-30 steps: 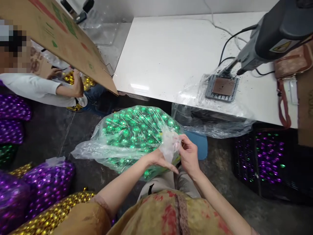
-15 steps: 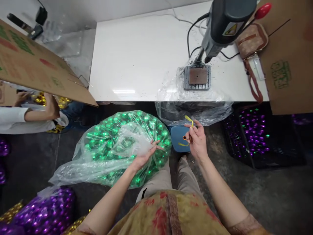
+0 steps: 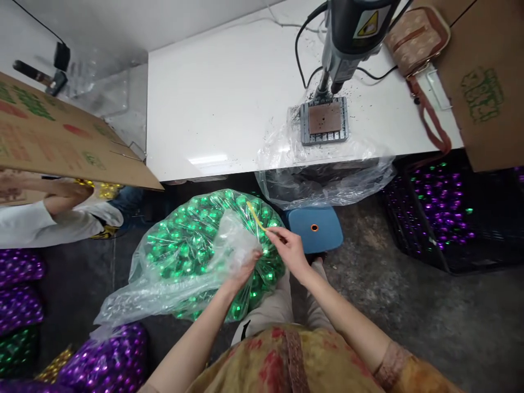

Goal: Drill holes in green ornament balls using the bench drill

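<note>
A clear plastic bag (image 3: 164, 292) full of shiny green beads (image 3: 190, 210) rests against my legs, below the table's front edge. My left hand (image 3: 246, 267) is closed round the bunched plastic at the bag's right side, its fingers partly hidden by the film. Close beside it, my right hand (image 3: 291, 252) pinches one end of a thin yellow tie strip (image 3: 255, 217). The strip's free end points up and left over the bag.
A drill press (image 3: 347, 49) stands on the white table (image 3: 204, 103), loose plastic film around its base. Below is a blue stool (image 3: 317, 234); a black crate (image 3: 434, 251) with purple beads lies right. At left, a co-worker's arm (image 3: 53, 191) shows below a cardboard box (image 3: 73, 136).
My right hand has moved left with the yellow strip, from over the stool to beside my left hand. My left fingers have closed on the bag's plastic. The view has shifted slightly.
</note>
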Demonstrator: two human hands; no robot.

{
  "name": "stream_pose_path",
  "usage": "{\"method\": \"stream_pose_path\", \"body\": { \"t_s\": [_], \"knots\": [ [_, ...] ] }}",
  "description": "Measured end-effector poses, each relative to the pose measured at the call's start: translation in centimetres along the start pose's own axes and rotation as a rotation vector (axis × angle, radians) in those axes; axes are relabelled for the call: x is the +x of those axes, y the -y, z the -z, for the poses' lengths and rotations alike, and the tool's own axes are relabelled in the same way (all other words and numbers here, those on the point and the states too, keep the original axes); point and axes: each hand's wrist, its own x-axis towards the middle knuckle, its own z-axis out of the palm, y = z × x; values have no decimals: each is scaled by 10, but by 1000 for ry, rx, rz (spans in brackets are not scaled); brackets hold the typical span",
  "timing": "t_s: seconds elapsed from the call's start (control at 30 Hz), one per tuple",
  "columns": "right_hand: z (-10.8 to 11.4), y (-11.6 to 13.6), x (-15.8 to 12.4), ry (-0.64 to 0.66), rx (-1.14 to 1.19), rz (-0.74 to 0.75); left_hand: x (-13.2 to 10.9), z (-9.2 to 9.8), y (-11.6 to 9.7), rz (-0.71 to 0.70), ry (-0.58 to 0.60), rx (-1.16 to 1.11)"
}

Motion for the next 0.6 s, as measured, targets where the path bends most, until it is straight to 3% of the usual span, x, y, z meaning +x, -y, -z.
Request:
{"method": "stream_pose_path", "body": {
  "t_s": [0.17,0.33,0.6],
  "knots": [
    [-13,1,-5,209,-276,124,5,0,8,34,16,-50],
    [-9,-2,-7,285,-561,146,4,-1,1,15,48,-231],
    [-20,13,-27,453,-943,171,7,-8,10,147,-228,-431]
  ]
}}
